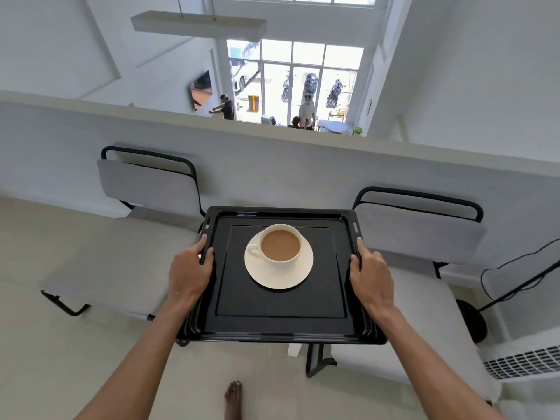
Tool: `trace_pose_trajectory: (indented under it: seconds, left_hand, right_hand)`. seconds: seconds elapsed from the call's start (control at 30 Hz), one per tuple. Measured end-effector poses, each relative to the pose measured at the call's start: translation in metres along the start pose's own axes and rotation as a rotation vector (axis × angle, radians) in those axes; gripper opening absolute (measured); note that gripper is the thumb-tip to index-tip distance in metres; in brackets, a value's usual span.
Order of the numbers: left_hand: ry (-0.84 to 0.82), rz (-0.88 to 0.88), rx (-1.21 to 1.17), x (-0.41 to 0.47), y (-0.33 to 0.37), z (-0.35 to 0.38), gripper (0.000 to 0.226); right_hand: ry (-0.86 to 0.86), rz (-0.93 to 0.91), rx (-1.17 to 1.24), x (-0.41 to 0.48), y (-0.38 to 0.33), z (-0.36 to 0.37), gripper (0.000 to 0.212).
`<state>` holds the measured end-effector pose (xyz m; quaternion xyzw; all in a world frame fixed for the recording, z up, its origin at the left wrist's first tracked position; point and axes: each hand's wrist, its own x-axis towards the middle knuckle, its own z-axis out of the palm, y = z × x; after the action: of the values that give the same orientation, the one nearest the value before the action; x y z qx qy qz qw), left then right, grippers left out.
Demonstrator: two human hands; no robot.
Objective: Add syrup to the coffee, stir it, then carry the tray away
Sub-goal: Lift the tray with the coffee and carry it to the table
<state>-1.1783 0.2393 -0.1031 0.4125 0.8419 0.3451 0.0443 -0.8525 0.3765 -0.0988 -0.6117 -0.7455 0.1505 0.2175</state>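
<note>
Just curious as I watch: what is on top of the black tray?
On the tray, held by the left hand and right hand, sits a white saucer with a cup of milky coffee. The tray surface under the saucer is hidden.

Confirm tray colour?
Glossy black tray, gripped at both sides; clearest in the head view.

Left hand [191,268] clenched; right hand [370,271] clenched.

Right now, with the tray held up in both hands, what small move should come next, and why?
Probably a slow, level step forward: the left hand and right hand grip the tray by its sides, and the cup is nearly full of coffee.
</note>
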Motion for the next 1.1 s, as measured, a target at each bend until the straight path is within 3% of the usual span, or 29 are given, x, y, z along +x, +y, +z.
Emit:
trace_pose_trajectory:
  seconds: [0.33, 0.57, 1.1]
  left_hand:
    - [-0.118, 0.027, -0.062, 0.123, -0.061, 0.012, 0.042]
    - [-0.112, 0.027, -0.054, 0.188, -0.111, 0.047, 0.042]
    - [-0.133, -0.010, -0.002, 0.236, -0.250, 0.232, 0.041]
  right_hand:
    - [0.026, 0.096, 0.005, 0.053, -0.068, 0.083, 0.048]
    - [0.040, 0.131, 0.020, 0.094, -0.091, 0.147, 0.048]
    - [-0.001, 0.246, 0.063, 0.144, -0.018, 0.356, 0.051]
